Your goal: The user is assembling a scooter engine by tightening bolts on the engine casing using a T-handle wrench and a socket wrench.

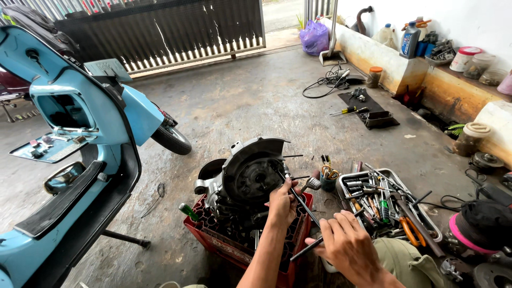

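A dark scooter engine (pixel 250 176) with a round black fan cover rests on a red plastic crate (pixel 213 240). My left hand (pixel 281 202) is at the engine's right side, fingers closed around the upper part of a long thin metal rod (pixel 298 200). My right hand (pixel 346 242) sits lower and nearer to me, gripping a second slim dark tool (pixel 306 249) that angles down to the left. A green-handled screwdriver (pixel 188 211) leans at the crate's left corner.
A metal tray (pixel 426 216) full of pliers, wrenches and screwdrivers lies to my right. A light blue scooter (pixel 80 138) stands at left. Cables, a black mat with tools (pixel 368 109), bottles and jars line the low wall (pixel 453 90) at right. A purple bag (pixel 314 37) sits by the gate.
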